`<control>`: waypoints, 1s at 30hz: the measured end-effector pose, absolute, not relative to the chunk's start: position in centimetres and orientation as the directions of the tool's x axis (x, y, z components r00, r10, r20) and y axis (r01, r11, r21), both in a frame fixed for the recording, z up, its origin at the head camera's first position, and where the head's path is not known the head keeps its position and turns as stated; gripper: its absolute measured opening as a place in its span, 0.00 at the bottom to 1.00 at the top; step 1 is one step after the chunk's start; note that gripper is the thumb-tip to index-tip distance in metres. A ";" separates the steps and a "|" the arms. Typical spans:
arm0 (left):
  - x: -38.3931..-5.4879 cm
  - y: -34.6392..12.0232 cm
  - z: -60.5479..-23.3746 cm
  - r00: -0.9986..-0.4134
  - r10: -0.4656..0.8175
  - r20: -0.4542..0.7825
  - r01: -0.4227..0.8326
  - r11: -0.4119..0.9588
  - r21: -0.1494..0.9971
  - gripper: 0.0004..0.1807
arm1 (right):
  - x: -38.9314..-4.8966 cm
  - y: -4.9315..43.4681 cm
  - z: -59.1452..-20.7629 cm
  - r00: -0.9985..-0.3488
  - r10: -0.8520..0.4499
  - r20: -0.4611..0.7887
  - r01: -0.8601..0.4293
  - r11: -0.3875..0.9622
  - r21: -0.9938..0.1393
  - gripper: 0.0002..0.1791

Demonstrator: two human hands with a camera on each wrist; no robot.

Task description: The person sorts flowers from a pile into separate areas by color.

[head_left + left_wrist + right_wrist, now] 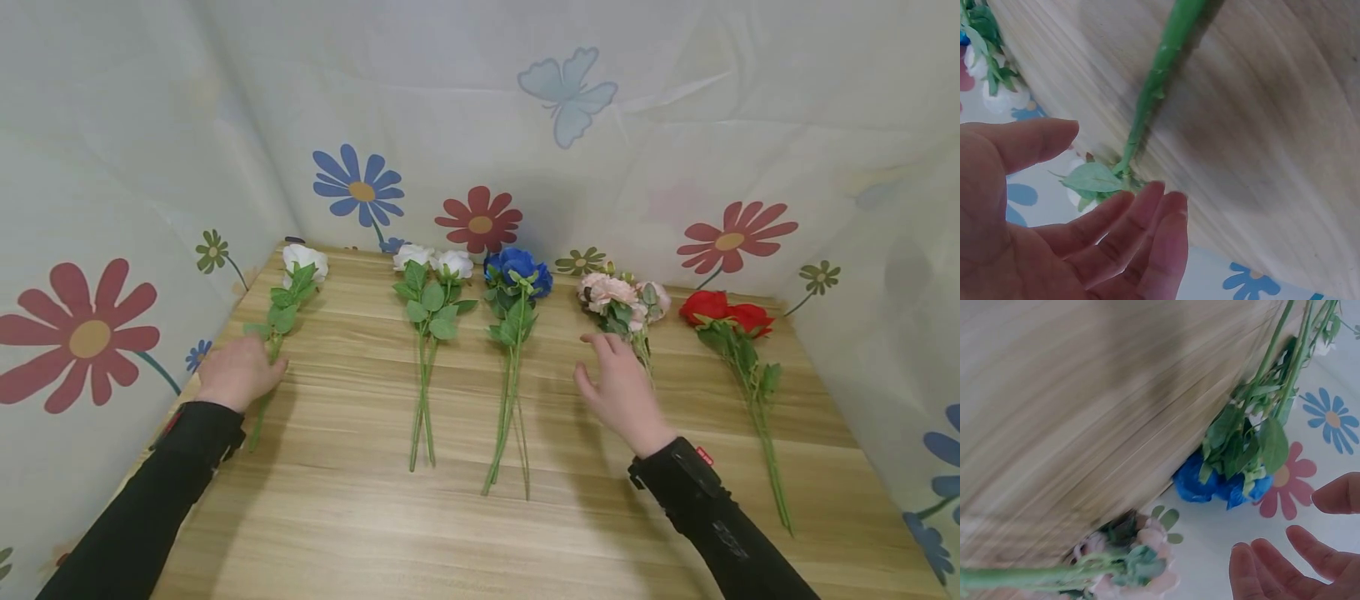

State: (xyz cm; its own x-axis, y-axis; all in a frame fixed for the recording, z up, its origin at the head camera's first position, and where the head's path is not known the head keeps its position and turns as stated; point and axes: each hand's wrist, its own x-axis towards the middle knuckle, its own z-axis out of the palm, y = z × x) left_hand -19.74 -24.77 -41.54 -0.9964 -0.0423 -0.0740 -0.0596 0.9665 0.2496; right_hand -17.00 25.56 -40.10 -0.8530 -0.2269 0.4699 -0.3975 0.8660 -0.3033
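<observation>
At the left of the table, my left hand (238,372) hovers over the stem of a single white rose (306,262). In the left wrist view its thumb and fingers stand apart, with the green stem (1159,75) beyond them. My right hand (621,392) is above the table, close to the pink flowers (611,293) and left of their stems. The right wrist view shows that hand's fingers (1272,569) loosely bent around nothing. Blue roses (519,271) lie to its left, red roses (727,314) to its right.
Two white roses (433,261) lie between the single white rose and the blue ones, stems toward me. The wooden table (360,533) meets a flower-printed cloth (450,100) at its back and sides.
</observation>
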 end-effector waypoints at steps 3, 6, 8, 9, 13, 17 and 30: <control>-19.9 -25.0 -41.7 -0.991 -0.040 -0.129 -0.071 0.967 0.246 0.22 | -17.2 24.8 -40.1 -0.851 -0.239 0.467 -0.410 0.859 -0.308 0.19; -20.0 -25.2 -41.8 -0.987 -0.035 -0.154 -0.073 0.967 0.245 0.22 | -17.3 24.1 -40.2 -0.848 -0.252 0.466 -0.426 0.847 -0.318 0.19; -20.1 -25.3 -41.9 -0.985 -0.041 -0.168 -0.083 0.965 0.249 0.22 | -17.4 23.6 -40.2 -0.847 -0.260 0.464 -0.433 0.843 -0.318 0.19; -20.2 -25.4 -42.0 -0.984 -0.044 -0.171 -0.087 0.964 0.252 0.21 | -17.4 23.4 -40.2 -0.847 -0.263 0.462 -0.435 0.842 -0.319 0.19; -20.4 -25.7 -42.2 -0.982 -0.054 -0.181 -0.100 0.961 0.256 0.21 | -17.5 22.1 -40.2 -0.851 -0.276 0.447 -0.442 0.837 -0.324 0.20; -20.5 -25.9 -42.2 -0.985 -0.039 -0.168 -0.083 0.961 0.263 0.21 | -17.5 21.0 -40.2 -0.842 -0.297 0.451 -0.467 0.820 -0.332 0.20; -20.5 -26.6 -42.4 -0.989 -0.020 -0.148 -0.071 0.934 0.350 0.20 | -17.1 18.3 -40.1 -0.845 -0.347 0.406 -0.507 0.760 -0.406 0.20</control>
State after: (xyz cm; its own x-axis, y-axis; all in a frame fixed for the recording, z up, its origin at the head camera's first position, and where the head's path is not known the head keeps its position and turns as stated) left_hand -20.48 -26.64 -42.41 -0.9888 -0.0203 -0.1478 -0.0715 0.9342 0.3496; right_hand -17.09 18.34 -40.13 -0.8454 -0.3466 0.4064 -0.5069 0.7602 -0.4063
